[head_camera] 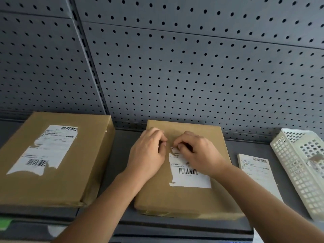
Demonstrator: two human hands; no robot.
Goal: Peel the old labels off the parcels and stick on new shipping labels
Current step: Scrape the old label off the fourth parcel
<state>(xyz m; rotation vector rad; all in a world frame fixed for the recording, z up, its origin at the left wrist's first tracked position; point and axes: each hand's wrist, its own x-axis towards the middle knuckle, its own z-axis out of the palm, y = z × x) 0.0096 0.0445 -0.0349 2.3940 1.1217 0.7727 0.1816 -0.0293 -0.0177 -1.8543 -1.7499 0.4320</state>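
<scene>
A flat brown parcel (182, 199) lies in the middle of the grey shelf, carrying a white old label (190, 178) with a barcode. The label's upper part is torn and lifted. My right hand (198, 153) pinches the lifted top edge of that label with curled fingers. My left hand (149, 153) rests on the parcel just left of the label, fingers curled, fingertips close to the same edge; whether it grips anything I cannot tell. A second, larger brown parcel (87, 165) sits to the left with a partly torn white label (47, 149) on its top.
A stack of fresh shipping labels (257, 171) lies right of the middle parcel. A white perforated plastic basket (289, 165) stands at the far right with scraps inside. Grey pegboard (175, 67) forms the back wall. The shelf's front edge (175, 230) runs below the parcels.
</scene>
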